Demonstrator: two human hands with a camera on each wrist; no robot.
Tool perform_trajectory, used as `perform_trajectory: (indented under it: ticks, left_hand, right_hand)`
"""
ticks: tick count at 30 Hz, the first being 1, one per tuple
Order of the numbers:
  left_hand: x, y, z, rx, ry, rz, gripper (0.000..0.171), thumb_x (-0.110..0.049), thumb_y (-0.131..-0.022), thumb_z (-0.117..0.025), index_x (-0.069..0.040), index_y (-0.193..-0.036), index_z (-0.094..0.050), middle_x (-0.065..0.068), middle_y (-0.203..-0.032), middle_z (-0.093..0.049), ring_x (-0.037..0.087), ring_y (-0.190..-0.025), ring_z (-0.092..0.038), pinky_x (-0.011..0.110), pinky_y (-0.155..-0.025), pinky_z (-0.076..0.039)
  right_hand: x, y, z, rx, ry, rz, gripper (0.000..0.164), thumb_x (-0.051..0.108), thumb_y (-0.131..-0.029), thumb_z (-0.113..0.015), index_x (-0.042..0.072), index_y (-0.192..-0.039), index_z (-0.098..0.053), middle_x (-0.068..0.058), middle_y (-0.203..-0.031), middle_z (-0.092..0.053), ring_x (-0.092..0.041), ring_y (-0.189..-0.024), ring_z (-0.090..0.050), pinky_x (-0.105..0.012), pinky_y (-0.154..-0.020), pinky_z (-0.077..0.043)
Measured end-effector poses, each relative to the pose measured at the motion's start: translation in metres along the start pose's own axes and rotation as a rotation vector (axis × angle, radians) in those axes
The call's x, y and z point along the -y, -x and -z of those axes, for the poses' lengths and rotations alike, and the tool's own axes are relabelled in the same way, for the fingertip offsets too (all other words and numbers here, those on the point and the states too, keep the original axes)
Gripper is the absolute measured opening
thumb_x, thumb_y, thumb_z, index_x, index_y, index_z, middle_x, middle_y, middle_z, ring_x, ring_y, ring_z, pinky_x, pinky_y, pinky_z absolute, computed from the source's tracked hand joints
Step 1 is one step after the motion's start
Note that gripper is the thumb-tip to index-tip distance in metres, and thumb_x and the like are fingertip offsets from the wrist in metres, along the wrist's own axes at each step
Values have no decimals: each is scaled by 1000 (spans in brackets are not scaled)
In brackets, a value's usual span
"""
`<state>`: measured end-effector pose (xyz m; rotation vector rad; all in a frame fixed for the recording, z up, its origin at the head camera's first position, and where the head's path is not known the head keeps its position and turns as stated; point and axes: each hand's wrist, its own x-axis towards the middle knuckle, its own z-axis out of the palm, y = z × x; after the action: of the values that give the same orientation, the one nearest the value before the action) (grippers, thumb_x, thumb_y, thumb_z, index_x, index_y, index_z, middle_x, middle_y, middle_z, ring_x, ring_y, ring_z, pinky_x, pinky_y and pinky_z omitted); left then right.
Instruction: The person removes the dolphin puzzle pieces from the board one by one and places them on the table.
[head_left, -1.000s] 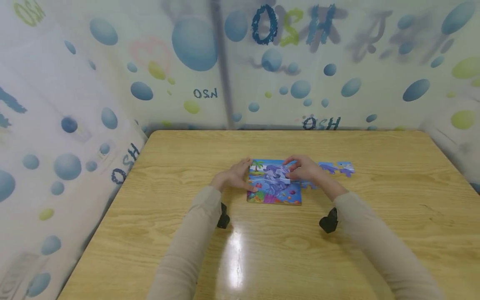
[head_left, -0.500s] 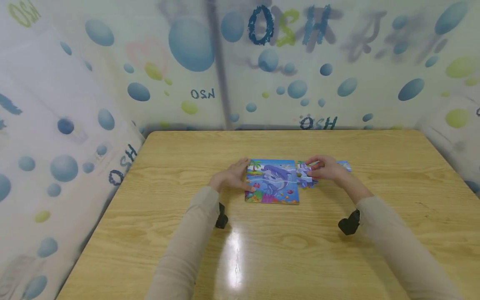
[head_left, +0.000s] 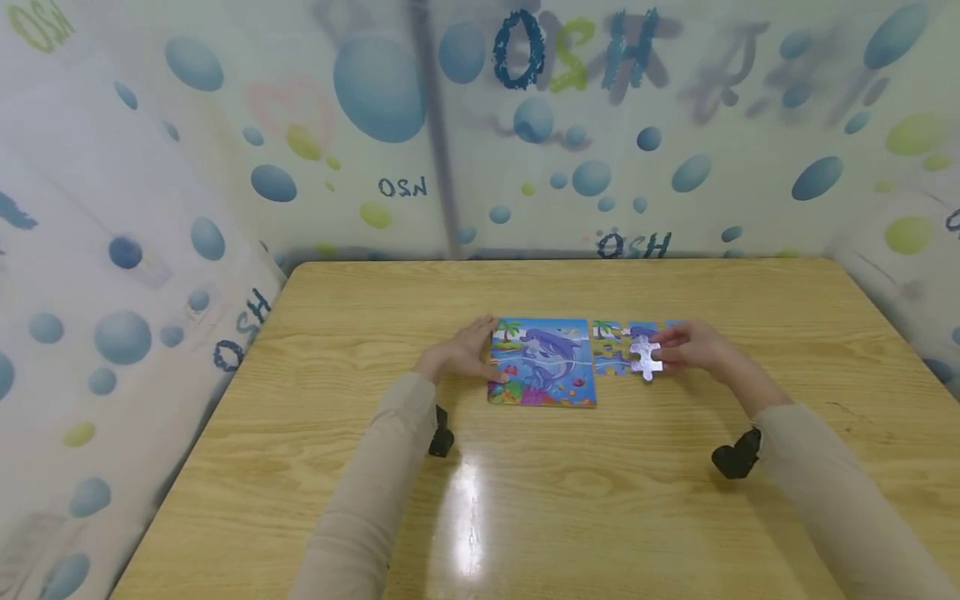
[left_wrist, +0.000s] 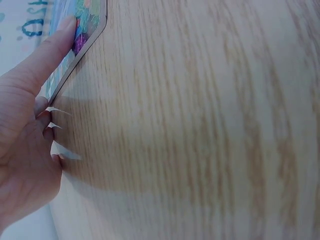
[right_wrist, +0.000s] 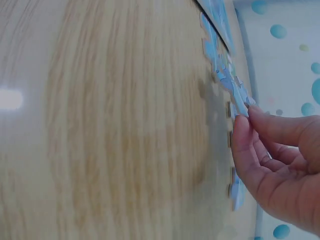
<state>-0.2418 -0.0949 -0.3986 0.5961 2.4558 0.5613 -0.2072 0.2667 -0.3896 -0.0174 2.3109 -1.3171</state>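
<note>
A square board with a dolphin picture point(head_left: 551, 387) lies flat on the table. My left hand point(head_left: 463, 353) rests at its left edge, the thumb straight across the picture's lower left part and the other fingers along the side. To the right of the board, my right hand point(head_left: 701, 348) pinches a jigsaw puzzle piece point(head_left: 646, 358) between thumb and fingertips. That piece catches the light and is tilted over the other pieces. Several jigsaw pieces point(head_left: 611, 365) lie beside the board, some with a palm tree, and part of them is hidden by the right hand.
The wooden table point(head_left: 570, 500) reaches back to a wall point(head_left: 517, 167) with blue and green spots. A black wrist camera point(head_left: 737, 455) hangs under the right sleeve, another wrist camera point(head_left: 442, 433) under the left.
My right hand has drawn back to the right from over the dolphin board, carrying the puzzle piece to the loose pieces. The left hand has stayed at the board's edge.
</note>
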Motion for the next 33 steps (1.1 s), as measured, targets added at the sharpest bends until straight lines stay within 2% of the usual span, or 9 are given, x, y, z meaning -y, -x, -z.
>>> perform_trajectory:
  ticks: [7, 13, 17, 22, 25, 33]
  left_hand:
    - [-1, 2, 0, -5, 15, 12, 104, -41, -77, -70, -9, -148, -1, 8, -155, 6, 24, -143, 5, 42, -118, -2]
    - [0, 2, 0, -7, 30, 15, 103, -40, -77, -70, -9, -148, -1, 8, -155, 5, 24, -143, 5, 42, -118, -3]
    - [1, 1, -1, -8, 29, 8, 103, -40, -78, -70, -10, -148, -1, 8, -155, 5, 24, -143, 5, 42, -118, -4]
    - [2, 0, -2, -13, 33, 2, 104, -39, -77, -71, -10, -148, -1, 8, -155, 6, 23, -143, 5, 41, -118, -4]
    - [2, 0, -2, -11, 34, 2, 104, -40, -77, -70, -10, -148, -1, 7, -155, 6, 23, -143, 6, 41, -118, -4]
    - [2, 0, 0, -1, 21, -14, 103, -41, -78, -69, -8, -147, 0, 9, -155, 6, 23, -143, 7, 41, -118, -2]
  right_hand:
    - [-11, 2, 5, 6, -24, -76, 48, 7, -89, -56, -18, -126, -37, 1, -89, -55, 1, -72, -58, -18, -70, -56]
    - [-12, 1, 6, 12, -14, -94, 49, 8, -88, -58, -17, -126, -39, 3, -88, -57, 1, -72, -58, -19, -71, -56]
    - [-11, -1, 6, 4, 29, -98, 47, 10, -87, -60, -16, -123, -42, 1, -89, -58, 1, -69, -58, -19, -67, -56]
    - [-7, -3, 5, -2, 116, -95, 37, 7, -87, -59, -14, -115, -48, -3, -88, -56, -1, -66, -56, -18, -62, -55]
    - [-5, -3, 6, 2, 130, -89, 34, 5, -86, -59, -14, -113, -49, -4, -89, -58, -2, -66, -56, -19, -62, -55]
    - [1, -5, 8, -31, 172, -61, 37, 9, -88, -56, -15, -116, -47, -9, -92, -57, -4, -70, -57, -22, -65, -55]
